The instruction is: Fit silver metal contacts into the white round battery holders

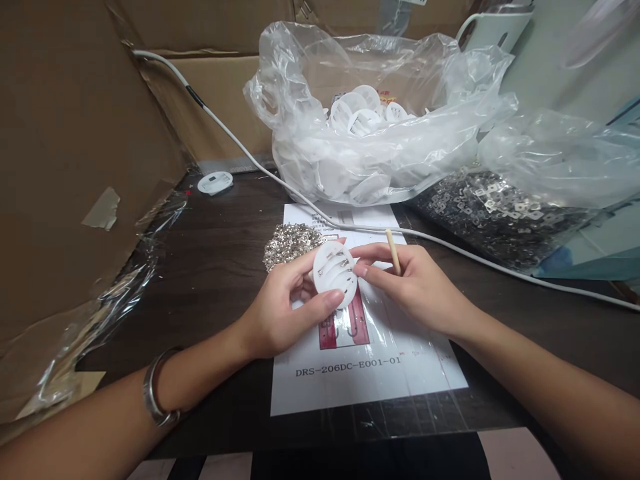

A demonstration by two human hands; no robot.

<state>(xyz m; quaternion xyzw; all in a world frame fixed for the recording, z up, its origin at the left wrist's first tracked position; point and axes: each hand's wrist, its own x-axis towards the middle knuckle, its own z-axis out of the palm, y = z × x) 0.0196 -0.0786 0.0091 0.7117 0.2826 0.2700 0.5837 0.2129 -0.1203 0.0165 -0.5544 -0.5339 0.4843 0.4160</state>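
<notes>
A round white plastic battery cover (334,272) with slots and small metal contacts sits in my left hand (280,307), tilted so its inner side faces me. The left thumb presses its lower edge; the other fingers are behind it. My right hand (423,287) has a thin pale wooden stick (393,252) tucked between its fingers, pointing up. Its thumb and index fingertips meet at the cover's right edge, and whether they pinch a small metal piece is hidden. Just behind the left hand lies a heap of small metal contacts (293,243).
A printed sheet (370,383) lies under my hands. Behind it stands a clear plastic bag (310,147) full of white round parts. A bag of metal pieces (500,213) is at right. A white cable (240,150) crosses the table; another white disc (215,183) lies at left.
</notes>
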